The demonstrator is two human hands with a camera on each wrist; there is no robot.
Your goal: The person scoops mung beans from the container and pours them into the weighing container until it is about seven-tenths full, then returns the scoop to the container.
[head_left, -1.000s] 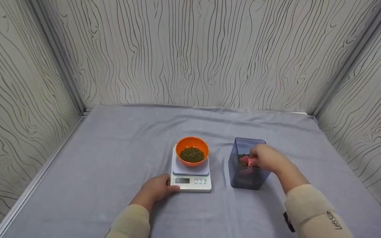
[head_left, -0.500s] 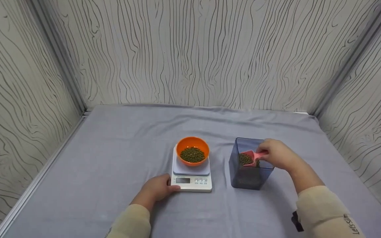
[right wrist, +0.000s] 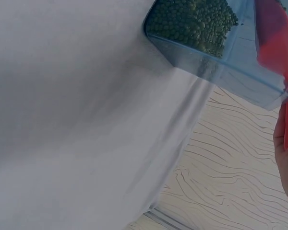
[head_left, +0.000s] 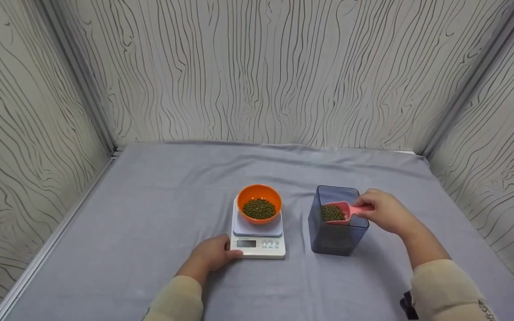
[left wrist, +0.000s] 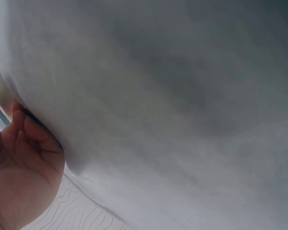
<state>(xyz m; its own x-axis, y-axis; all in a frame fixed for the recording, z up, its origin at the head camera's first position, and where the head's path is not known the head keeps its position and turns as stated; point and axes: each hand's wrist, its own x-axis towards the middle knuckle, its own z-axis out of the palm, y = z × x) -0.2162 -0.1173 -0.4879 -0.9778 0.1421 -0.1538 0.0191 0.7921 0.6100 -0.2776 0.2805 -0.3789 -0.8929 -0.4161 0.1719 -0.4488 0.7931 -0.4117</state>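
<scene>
My right hand [head_left: 385, 211] pinches the handle of a pink scoop [head_left: 349, 211], held level at the mouth of a tall, clear blue container [head_left: 335, 243]. Small green beans [head_left: 332, 213] fill the scoop. In the right wrist view, more green beans [right wrist: 192, 26] lie inside the container, with the scoop's underside [right wrist: 278, 43] above them. A white kitchen scale [head_left: 257, 229] stands to the left, bearing an orange bowl [head_left: 259, 191] part-filled with the same beans. My left hand [head_left: 212, 253] grips the scale's left front corner, thumb by the display; its fingers [left wrist: 36, 136] are curled.
A wrinkled grey cloth [head_left: 172, 178] covers the table. Wood-grain panels [head_left: 248, 76] enclose it at the back and both sides, joined by grey metal posts [head_left: 72, 71].
My right hand has drawn the scoop up from deep in the container to its mouth, shifting right, and the scoop now shows a full load of beans. The left hand stays on the scale.
</scene>
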